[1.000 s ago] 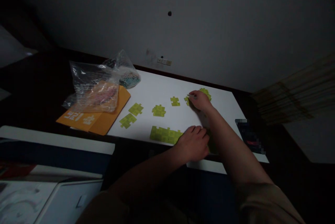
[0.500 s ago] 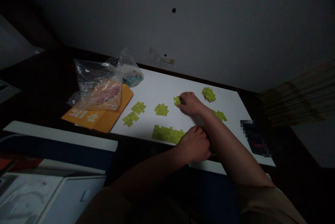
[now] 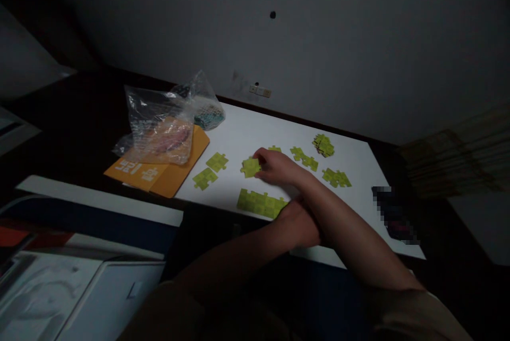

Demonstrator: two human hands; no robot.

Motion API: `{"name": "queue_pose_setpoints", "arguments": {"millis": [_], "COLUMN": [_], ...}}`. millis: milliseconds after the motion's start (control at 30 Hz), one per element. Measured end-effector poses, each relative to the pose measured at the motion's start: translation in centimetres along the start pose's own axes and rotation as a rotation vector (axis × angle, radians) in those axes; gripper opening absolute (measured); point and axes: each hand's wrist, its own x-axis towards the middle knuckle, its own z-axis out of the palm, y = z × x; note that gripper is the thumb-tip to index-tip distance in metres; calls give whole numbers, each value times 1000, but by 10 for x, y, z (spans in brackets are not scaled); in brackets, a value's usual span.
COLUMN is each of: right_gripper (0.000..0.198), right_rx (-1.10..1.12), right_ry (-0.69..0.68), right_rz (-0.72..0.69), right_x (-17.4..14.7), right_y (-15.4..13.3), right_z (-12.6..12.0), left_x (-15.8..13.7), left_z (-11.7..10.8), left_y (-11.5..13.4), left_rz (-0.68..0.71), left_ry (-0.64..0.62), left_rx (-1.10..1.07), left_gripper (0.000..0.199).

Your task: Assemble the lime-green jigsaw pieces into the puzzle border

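Observation:
My right hand (image 3: 274,166) pinches the right edge of a yellow-green puzzle piece (image 3: 249,168) near the middle of the white table. Another piece (image 3: 274,148) shows partly behind that hand. My left hand (image 3: 298,224) rests by the table's front edge, at the right end of a joined strip of puzzle pieces (image 3: 258,203). The right forearm crosses over the left hand and hides its fingers. To the left lie two loose pieces, one (image 3: 217,161) behind the other (image 3: 205,178).
More puzzle pieces (image 3: 304,159) lie right of the hands, with a cluster (image 3: 337,178) and a pile (image 3: 323,145) beyond. A yellow envelope (image 3: 171,180) under a clear plastic bag (image 3: 159,134) covers the table's left end. A dark, pixelated object (image 3: 394,219) is at the right edge.
My right hand has left the farther piece and moved left and nearer, onto the middle piece. The left hand stays by the strip, now more covered by the right forearm.

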Motion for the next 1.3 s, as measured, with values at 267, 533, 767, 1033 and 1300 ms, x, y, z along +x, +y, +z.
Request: {"name": "queue_pose_setpoints", "arguments": {"millis": [267, 533, 767, 1033, 1300], "right_gripper": [39, 39, 35, 34, 33], "right_rx": [637, 666, 591, 605, 472], "right_ry": [143, 510, 552, 592, 530], "right_rz": [150, 444, 472, 452, 378], "right_x": [-53, -154, -194, -192, -197], "right_y": [45, 115, 137, 143, 142], "right_z": [-30, -45, -32, -17, -12], "left_x": [2, 0, 2, -13, -18], "left_z": [-8, -4, -2, -9, -8], "left_y": [-3, -4, -6, -14, -17], "left_rz": [55, 41, 52, 36, 39], "left_ry": [-36, 1, -28, -92, -143], "left_rx": [-26, -12, -48, -50, -47], "left_gripper": [38, 41, 47, 47, 50]}}
